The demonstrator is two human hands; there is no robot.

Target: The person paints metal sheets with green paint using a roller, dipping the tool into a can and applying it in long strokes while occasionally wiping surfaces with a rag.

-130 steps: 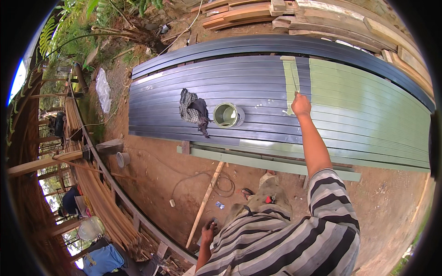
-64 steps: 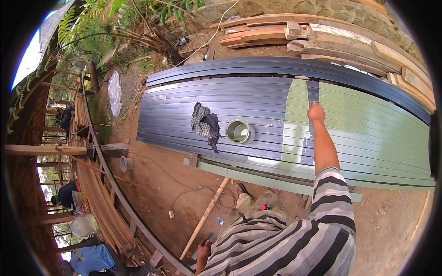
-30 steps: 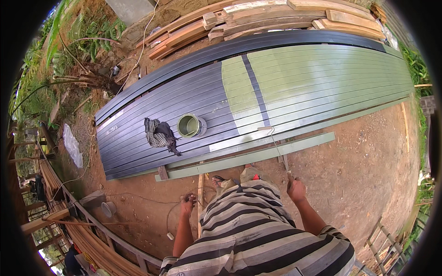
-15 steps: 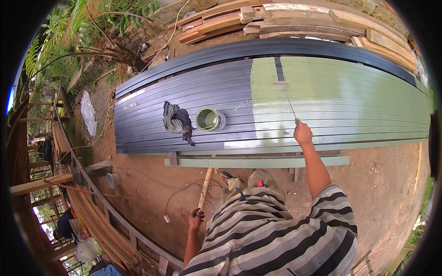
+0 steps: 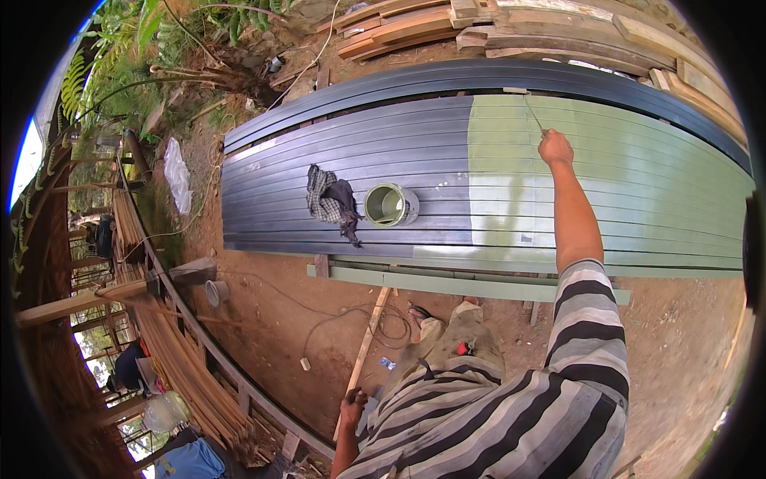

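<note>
Timber strips (image 5: 171, 351) lie lengthwise at our far left, with a crumpled plastic sheet (image 5: 177, 177) on the ground beyond them and a small grey pail (image 5: 217, 293) nearer us. Next, on our row of long boards (image 5: 267, 191), which is dark at this end, we see a checked cloth (image 5: 325, 199) bunched just beside a paint bucket (image 5: 392, 205). Our left grip (image 5: 351, 405) hangs low near a wooden stick (image 5: 369, 334); its fingers are curled, and we cannot tell whether they hold anything. Right of the bucket, green paint (image 5: 622, 152) covers the boards toward their right end, except for a small dark patch (image 5: 527, 238) near our side. At the far edge sits our roller (image 5: 515, 90), its handle running back into our right grip (image 5: 556, 148), which is closed firmly around it.
</note>
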